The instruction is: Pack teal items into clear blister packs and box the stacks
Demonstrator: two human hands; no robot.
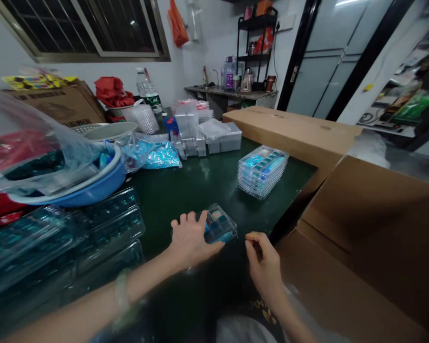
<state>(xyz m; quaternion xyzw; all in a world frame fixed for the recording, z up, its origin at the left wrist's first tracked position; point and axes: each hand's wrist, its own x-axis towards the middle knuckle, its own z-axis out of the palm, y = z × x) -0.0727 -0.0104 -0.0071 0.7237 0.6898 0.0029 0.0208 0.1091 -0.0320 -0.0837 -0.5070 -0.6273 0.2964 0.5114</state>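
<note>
A clear plastic compartment case [219, 224] lies on the dark green table, with light blue pieces showing inside. My left hand [189, 240] is spread over the left part of this case, fingers apart and thumb along its near edge. It covers that side of the case, so I cannot tell how firmly it presses. Just right of the case, apart from it, my right hand [264, 259] is curled with thumb and index fingertips together; nothing shows between them. Further back on the right stands a neat stack of similar filled cases [262, 171].
Rows of clear trays [107, 224] cover the table's left side. Behind them sits a blue basin [109, 183] heaped with plastic bags. Blue packets [162, 155] and empty clear boxes [223, 138] stand at the back. An open cardboard box [343, 286] borders the right edge.
</note>
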